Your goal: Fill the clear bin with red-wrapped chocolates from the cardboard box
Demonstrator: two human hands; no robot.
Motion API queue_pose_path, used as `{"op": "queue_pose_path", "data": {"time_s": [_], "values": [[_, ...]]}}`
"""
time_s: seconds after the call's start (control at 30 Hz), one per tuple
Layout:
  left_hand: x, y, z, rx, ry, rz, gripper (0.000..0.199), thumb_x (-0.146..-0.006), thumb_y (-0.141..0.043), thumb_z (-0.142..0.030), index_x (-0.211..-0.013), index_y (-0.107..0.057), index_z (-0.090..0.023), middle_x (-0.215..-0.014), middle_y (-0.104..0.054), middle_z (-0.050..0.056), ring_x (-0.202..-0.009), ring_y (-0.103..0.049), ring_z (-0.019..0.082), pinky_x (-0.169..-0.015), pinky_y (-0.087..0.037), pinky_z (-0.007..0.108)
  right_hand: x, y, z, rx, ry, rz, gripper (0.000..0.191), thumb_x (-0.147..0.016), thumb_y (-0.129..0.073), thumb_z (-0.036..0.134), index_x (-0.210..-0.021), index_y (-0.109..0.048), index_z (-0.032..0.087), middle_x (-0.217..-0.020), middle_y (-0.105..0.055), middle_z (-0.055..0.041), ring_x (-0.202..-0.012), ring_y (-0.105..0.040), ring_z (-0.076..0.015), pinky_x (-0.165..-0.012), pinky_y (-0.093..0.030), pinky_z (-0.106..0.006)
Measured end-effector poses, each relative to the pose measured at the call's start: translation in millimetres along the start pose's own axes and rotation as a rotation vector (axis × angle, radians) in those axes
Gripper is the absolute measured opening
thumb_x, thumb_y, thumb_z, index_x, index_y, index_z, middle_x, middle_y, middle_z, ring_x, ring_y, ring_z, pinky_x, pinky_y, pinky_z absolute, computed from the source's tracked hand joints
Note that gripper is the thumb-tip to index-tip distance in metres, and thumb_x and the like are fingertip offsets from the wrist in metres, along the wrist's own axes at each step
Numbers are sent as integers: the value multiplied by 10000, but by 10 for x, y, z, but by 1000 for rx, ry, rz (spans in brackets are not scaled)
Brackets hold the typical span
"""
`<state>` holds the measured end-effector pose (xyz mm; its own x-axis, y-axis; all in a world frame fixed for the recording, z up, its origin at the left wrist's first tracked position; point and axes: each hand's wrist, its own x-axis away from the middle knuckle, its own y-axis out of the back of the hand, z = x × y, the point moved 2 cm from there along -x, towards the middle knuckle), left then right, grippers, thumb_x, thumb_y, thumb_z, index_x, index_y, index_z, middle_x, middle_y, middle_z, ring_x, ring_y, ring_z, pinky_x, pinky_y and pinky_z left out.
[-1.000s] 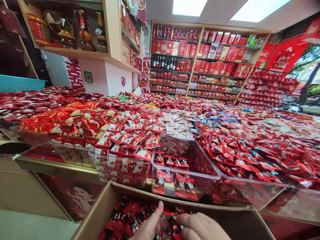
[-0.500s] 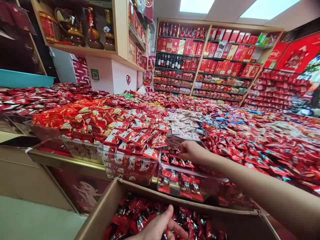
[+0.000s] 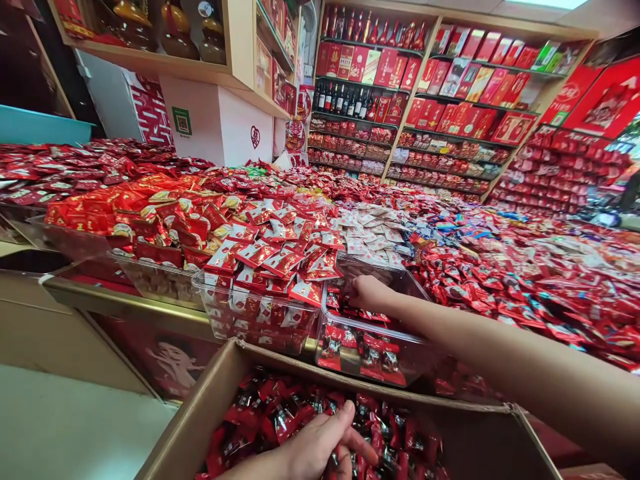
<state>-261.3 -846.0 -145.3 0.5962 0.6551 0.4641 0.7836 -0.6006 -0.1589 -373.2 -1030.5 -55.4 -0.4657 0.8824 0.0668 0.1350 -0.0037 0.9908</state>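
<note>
My left hand (image 3: pixel 320 443) reaches into an open cardboard box (image 3: pixel 187 423) and rests on the red-and-black wrapped candies (image 3: pixel 280 420) inside. Its thumb stands apart from the loosely bent fingers, and the fingertips are partly hidden. Above the box, my right hand (image 3: pixel 371 293) is down inside a clear plastic bin (image 3: pixel 420 343), with its fingers curled closed at the candies there. What those fingers hold, if anything, is hidden. Similar red-and-black wrapped candies (image 3: pixel 373 353) show through the bin's front wall, mostly toward its left side.
To the left stands another clear bin (image 3: pixel 255 310), heaped with red-and-white packets (image 3: pixel 280 257). White packets (image 3: pixel 370 233) lie behind my right hand, and red sweets (image 3: pixel 475 287) spread to the right. Shelves (image 3: pixel 395 143) of bottles and red boxes line the back. A cabinet (image 3: pixel 240 40) overhangs at upper left.
The view has tilted down a little. My right hand sits slightly farther left and deeper in the bin. My left hand stays among the candies in the box.
</note>
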Motion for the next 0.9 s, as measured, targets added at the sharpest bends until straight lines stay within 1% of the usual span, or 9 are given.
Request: {"op": "queue_pose_path", "data": {"time_s": [0.17,0.27,0.33,0.47,0.6,0.73,0.9], "values": [[-5,-22,33,-6,-18,27,818,-677,-118,-691,-836,-631,-74,-383,-412,-26,-300,-288,49,-358,-201,190,-11,-68,-34,-5,21,79,239,-596,-570,369,-691,-621,156,-676,-614,-35,-604,-538,-132,-461,-323,-197],[-6,-33,39,9,-49,37,795,-694,-133,-674,-824,-631,-68,-375,-410,-23,-317,-307,55,-387,-230,194,-11,-85,-33,15,55,118,275,-538,-612,388,-665,-630,145,-671,-607,-47,-613,-535,-145,-470,-339,-201],[-3,-39,31,15,-62,43,780,-701,-145,-665,-810,-633,-66,-366,-405,-23,-331,-320,59,-416,-249,201,-10,-97,-33,35,85,127,307,-503,-635,387,-676,-634,133,-690,-601,-66,-651,-534,-167,-491,-354,-207],[11,-48,9,-5,-61,46,783,-694,-142,-671,-816,-633,-72,-369,-401,-25,-336,-319,60,-427,-236,205,-11,-120,-25,73,155,116,330,-491,-654,350,-719,-632,112,-738,-584,-101,-767,-511,-210,-562,-374,-221],[17,-44,-6,-51,-41,38,787,-691,-124,-676,-840,-631,-93,-387,-404,-28,-334,-312,60,-417,-243,206,-20,-110,16,84,213,81,300,-560,-624,323,-753,-620,93,-838,-560,-128,-781,-489,-194,-605,-374,-221],[-15,-29,3,-57,15,59,773,-673,-185,-688,-843,-637,-84,-413,-401,-30,-347,-300,49,-407,-220,192,-17,-65,61,70,248,61,251,-578,-619,291,-746,-613,103,-829,-555,-112,-780,-478,-178,-582,-366,-203],[-36,-10,-8,-92,-39,48,766,-682,-189,-677,-842,-646,-83,-417,-398,-23,-376,-326,55,-434,-235,195,-12,-22,53,56,249,63,242,-594,-614,326,-716,-612,117,-815,-555,-90,-743,-494,-152,-579,-366,-189]]}}
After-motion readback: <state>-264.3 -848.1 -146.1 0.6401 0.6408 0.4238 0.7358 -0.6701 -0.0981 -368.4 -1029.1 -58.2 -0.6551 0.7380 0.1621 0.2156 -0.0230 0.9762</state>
